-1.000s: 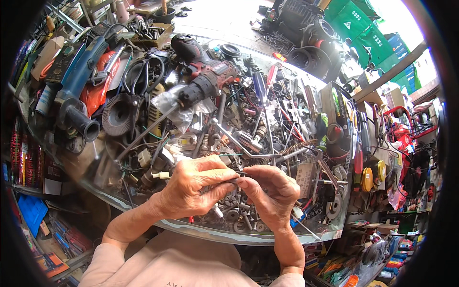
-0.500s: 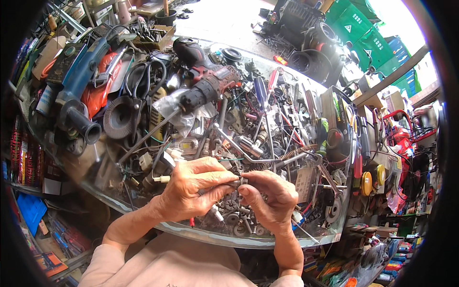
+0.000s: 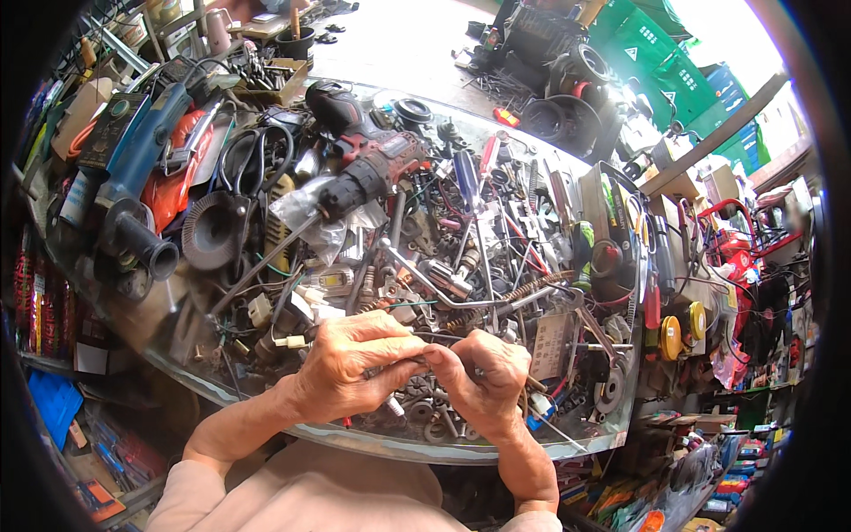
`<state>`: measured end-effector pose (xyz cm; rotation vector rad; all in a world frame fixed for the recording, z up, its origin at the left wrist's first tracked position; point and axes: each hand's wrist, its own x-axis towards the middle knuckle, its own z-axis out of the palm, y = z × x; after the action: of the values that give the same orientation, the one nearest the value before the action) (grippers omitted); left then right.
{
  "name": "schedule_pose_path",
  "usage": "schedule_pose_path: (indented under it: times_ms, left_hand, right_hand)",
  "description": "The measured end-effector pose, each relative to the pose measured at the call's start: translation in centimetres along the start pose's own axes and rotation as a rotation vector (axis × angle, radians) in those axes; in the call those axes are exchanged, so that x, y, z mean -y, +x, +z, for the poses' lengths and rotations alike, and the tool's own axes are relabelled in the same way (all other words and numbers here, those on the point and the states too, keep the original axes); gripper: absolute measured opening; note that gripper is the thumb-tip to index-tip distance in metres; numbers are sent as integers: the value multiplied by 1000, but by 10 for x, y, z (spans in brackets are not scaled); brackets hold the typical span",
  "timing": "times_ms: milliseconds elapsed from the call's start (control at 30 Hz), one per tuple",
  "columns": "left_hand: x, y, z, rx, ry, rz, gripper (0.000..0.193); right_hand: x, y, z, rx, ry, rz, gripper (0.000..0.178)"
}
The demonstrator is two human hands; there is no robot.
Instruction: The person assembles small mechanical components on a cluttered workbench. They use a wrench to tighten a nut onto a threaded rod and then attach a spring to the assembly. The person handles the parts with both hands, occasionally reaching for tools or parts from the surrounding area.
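Observation:
My left hand (image 3: 359, 365) and my right hand (image 3: 483, 377) meet above the near edge of a cluttered glass-topped table. Thumb and fingers of both are pinched together, fingertips touching. A small round grey metal part is between them; the fingers now cover nearly all of it, so its exact kind cannot be made out. Just beneath the hands lie loose bolts, nuts and washers (image 3: 434, 429). Beyond them rests a bent metal rod (image 3: 425, 282). A white plastic connector (image 3: 289, 341) lies beside my left hand.
A red-and-black cordless drill (image 3: 372, 173) lies across the heap. To the left are a blue angle grinder (image 3: 151, 146) and a wire wheel brush (image 3: 210, 230). Screwdrivers (image 3: 465, 177) stand in the middle. Yellow tape rolls (image 3: 671, 339) hang at the right.
My right hand has rolled inward and its fingers have curled over the small metal part, which showed between the fingertips before. The whole view has shifted slightly.

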<state>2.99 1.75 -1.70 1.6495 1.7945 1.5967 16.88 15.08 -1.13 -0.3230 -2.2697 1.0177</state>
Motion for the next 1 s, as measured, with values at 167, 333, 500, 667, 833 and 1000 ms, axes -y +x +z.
schedule_pose_path:
  times_ms: [167,333,500,667,833,1000]
  left_hand:
    - [-3,1,1,-16,-40,-23,25]
    - [0,1,-1,-76,-56,-19,26]
    - [0,2,-2,-69,-30,-22,26]
    - [-4,1,0,-57,6,-2,26]
    - [-8,0,2,-64,42,-32,25]
    - [-10,1,8,-85,164,54,23]
  right_hand:
    - [2,-1,-3,-25,155,130,43]
    - [14,4,-3,-59,420,295,39]
    - [15,8,-2,-14,259,79,21]
    - [2,2,-1,-11,167,86,21]
    - [8,3,-2,-29,248,53,24]
    - [1,0,0,-62,135,29,16]
